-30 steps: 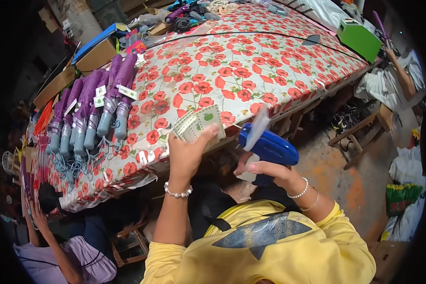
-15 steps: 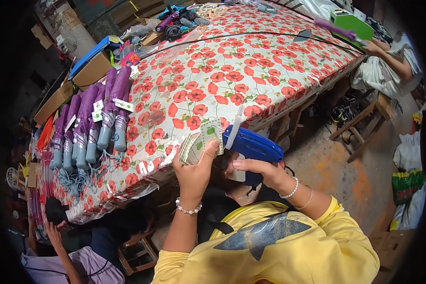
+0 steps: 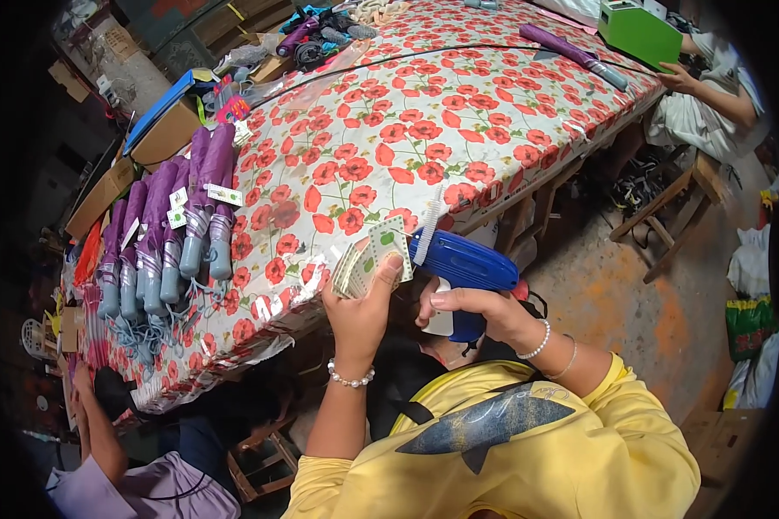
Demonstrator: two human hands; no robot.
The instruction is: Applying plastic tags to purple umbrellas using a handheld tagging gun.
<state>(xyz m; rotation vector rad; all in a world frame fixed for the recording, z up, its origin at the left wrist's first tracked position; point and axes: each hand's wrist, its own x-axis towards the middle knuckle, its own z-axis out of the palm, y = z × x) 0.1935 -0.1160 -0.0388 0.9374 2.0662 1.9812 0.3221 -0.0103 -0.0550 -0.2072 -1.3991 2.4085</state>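
Fanned between the fingers and thumb of my left hand (image 3: 355, 324) is a stack of white paper tags (image 3: 388, 245) with green prints. My right hand (image 3: 485, 308) grips a blue tagging gun (image 3: 469, 264), its fingers round the handle by the white trigger. A clear strip of plastic fasteners (image 3: 428, 227) stands up from the gun's front end. That front end is right beside the top tag; whether the needle passes through the tag I cannot tell. Both hands are above the near table edge.
Purple folded umbrellas (image 3: 157, 216) with grey handles, some tagged, lie at the left on the flowered tablecloth (image 3: 355, 173). Another purple umbrella (image 3: 571, 54) lies far right, near a green box-shaped device (image 3: 639, 35) and a co-worker's hand (image 3: 679, 80). A second co-worker sits lower left. A wooden stool (image 3: 675, 203) stands right.
The co-worker at the right has let go of the purple umbrella, which now lies on the table. The lower-left co-worker's arms have shifted. My hands have hardly moved and keep their hold.
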